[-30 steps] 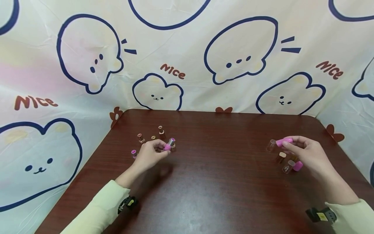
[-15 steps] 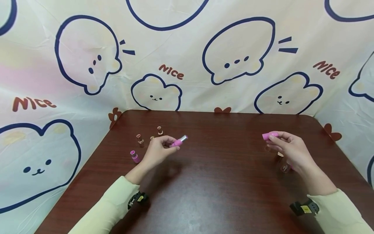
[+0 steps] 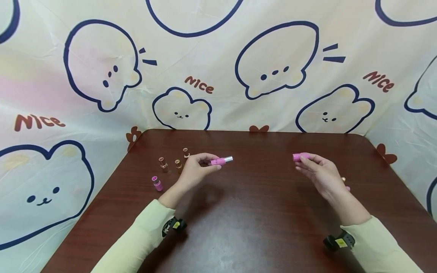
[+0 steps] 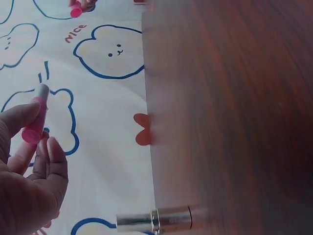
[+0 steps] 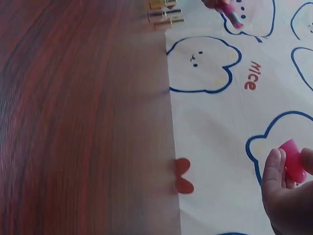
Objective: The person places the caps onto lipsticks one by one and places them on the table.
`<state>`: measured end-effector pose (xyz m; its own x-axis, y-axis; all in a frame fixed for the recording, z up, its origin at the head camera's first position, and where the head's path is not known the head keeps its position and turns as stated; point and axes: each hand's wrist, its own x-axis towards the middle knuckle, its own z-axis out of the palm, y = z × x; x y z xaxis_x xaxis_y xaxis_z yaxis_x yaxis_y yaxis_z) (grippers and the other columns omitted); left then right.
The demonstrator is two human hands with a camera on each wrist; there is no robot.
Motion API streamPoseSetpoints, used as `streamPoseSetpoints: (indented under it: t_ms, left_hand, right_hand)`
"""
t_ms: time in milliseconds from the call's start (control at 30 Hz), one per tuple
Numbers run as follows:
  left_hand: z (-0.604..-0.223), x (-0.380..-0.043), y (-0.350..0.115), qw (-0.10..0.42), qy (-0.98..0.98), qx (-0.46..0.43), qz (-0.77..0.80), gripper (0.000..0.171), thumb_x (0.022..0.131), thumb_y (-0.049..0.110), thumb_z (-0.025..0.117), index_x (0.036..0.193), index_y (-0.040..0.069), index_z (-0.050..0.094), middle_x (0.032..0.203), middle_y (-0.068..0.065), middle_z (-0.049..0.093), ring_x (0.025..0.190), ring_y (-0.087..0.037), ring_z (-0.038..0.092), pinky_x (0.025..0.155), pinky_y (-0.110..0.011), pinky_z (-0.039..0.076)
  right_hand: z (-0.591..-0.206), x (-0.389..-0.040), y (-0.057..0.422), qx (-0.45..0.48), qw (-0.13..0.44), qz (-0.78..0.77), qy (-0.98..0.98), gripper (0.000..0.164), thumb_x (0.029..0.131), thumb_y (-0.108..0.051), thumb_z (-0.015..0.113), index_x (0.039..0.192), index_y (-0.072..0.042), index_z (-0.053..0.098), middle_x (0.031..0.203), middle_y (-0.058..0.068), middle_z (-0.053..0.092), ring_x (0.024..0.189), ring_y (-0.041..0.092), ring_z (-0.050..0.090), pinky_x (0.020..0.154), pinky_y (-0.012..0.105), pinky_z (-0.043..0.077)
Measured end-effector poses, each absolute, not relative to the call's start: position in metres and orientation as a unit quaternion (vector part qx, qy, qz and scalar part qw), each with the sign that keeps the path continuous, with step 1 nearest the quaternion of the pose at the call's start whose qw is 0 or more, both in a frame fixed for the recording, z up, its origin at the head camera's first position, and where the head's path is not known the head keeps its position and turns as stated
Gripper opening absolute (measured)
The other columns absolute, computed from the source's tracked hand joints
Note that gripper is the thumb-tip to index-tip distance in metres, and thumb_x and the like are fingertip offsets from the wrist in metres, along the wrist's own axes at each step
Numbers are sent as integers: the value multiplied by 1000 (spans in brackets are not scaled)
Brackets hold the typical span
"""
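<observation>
I held an uncapped pink lipstick (image 3: pixel 218 161) aloft, its silver end (image 3: pixel 229 159) pointing to three o'clock. Well apart, at its three o'clock, I pinched a pink cap (image 3: pixel 299 157), tipped sideways toward nine o'clock.

Pale printed cloth (image 3: pixel 218 57) behind bench (image 3: pixel 259 204) and along left and right sides; lightly wrinkled, creased near back corners. Print: navy-outlined cartoon heads (image 3: pixel 182 102) of various sizes, several with small dark eyes; reddish-brown "Nice" lettering (image 3: pixel 199 85); brown flowers (image 3: pixel 129 137) low down, at or near bench edge. Off-white overall, with pink and yellowish tint at upper left, bluish lower down. Dark reddish-brown bench top with streaked wood grain and rounded far corners. Whitish glare (image 3: pixel 225 259) on near middle portion. In both wrist views, straight bench edge against cloth, roughly vertical in frame.
</observation>
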<state>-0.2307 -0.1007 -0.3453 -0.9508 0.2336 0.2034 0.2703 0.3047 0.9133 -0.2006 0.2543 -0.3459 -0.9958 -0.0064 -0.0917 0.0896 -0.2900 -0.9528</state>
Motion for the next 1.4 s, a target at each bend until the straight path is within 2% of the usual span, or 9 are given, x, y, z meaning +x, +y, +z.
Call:
streamPoseSetpoints:
  t_ms: [133,333,467,667,800,1033,1267,1400]
  left_hand:
    - [-338,-228,-92,1,-803,-152,-577,23,74,16,71,95,7,66,87,-5,61,79,-21,52,64,-29,45]
    - [-337,-233,-81,-25,-784,-157,-600,24,75,16,71,97,7,65,90,-5,61,81,-22,52,66,-28,45]
    - [-340,-237,-73,-48,-764,-153,-625,26,75,17,71,98,8,65,92,-6,61,82,-22,52,69,-34,46]
    - [-357,-251,-64,-77,-716,-143,-679,33,71,23,74,99,9,65,98,-7,61,89,-24,52,72,-30,46]
    - [-366,-256,-58,-74,-715,-144,-680,36,68,28,76,98,11,66,98,-7,61,90,-26,52,72,-29,47]
    - [-370,-257,-50,-76,-718,-154,-674,36,68,28,76,97,11,66,97,-6,61,86,-23,53,80,-45,43]
    - [-370,-256,-45,-80,-721,-150,-672,34,69,26,75,98,12,66,97,-5,62,86,-23,53,76,-38,46]
    - [-369,-256,-43,-79,-725,-143,-669,34,68,27,76,97,13,66,95,-4,62,85,-21,54,77,-40,46]
  right_hand:
    - [-349,-205,242,36,41,-800,598,36,81,-19,64,113,-3,55,103,6,63,95,20,59,86,35,38]
    - [-354,-210,221,38,45,-825,562,34,80,-16,64,111,-3,55,100,6,62,90,19,60,83,32,42]
    - [-358,-214,207,39,53,-849,524,29,81,-14,62,108,-4,56,99,7,62,93,20,60,84,32,41]
    - [-361,-216,187,49,76,-858,506,43,82,-15,62,120,-2,48,107,7,59,105,23,53,86,31,41]
    - [-362,-216,179,47,82,-855,511,44,82,-16,61,121,0,46,109,9,57,104,22,53,86,31,40]
    - [-362,-215,171,41,84,-854,512,33,84,-14,59,112,0,50,104,9,58,99,20,56,88,34,39]
    - [-361,-215,168,41,91,-847,522,37,85,-15,59,117,0,48,108,11,54,102,21,54,88,34,39]
    - [-362,-215,167,44,94,-843,527,38,85,-16,57,118,0,47,110,11,52,105,22,52,89,34,39]
